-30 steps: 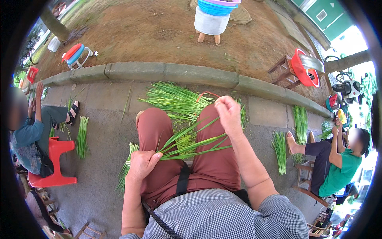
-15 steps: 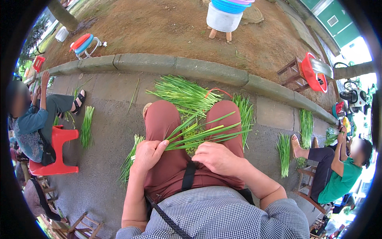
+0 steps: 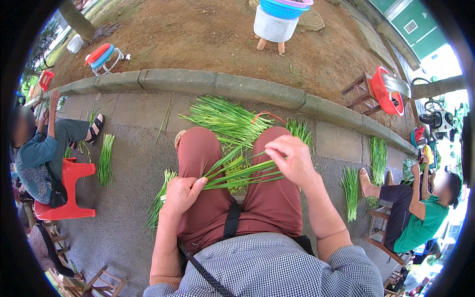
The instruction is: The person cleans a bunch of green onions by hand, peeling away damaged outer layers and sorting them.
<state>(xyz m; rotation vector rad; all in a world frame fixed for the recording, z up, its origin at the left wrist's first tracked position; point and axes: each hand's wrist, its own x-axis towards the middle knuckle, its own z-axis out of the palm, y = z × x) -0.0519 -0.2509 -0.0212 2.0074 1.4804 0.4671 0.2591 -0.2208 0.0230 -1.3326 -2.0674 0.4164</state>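
Note:
A small bunch of long green chives lies across my lap, its leaves fanning to the right. My left hand is closed round the gathered end, thumb on top. Over my right knee, my right hand is held with bent, pinched fingers beside the leaf tips; what they grip, if anything, is too small to make out. Beyond my knees a large pile of chives rests on the ground, with green scraps between my legs. Another bunch lies by my left thigh.
A stone kerb curves across in front. To the left, a person sits on a red plastic stool; to the right, another sits on a wooden chair. Chive bunches stand near them. A basket-topped white stool stands on the soil.
My right hand has moved up and outward from near my lap to the leaf tips over my right knee. The left hand keeps its hold on the chives.

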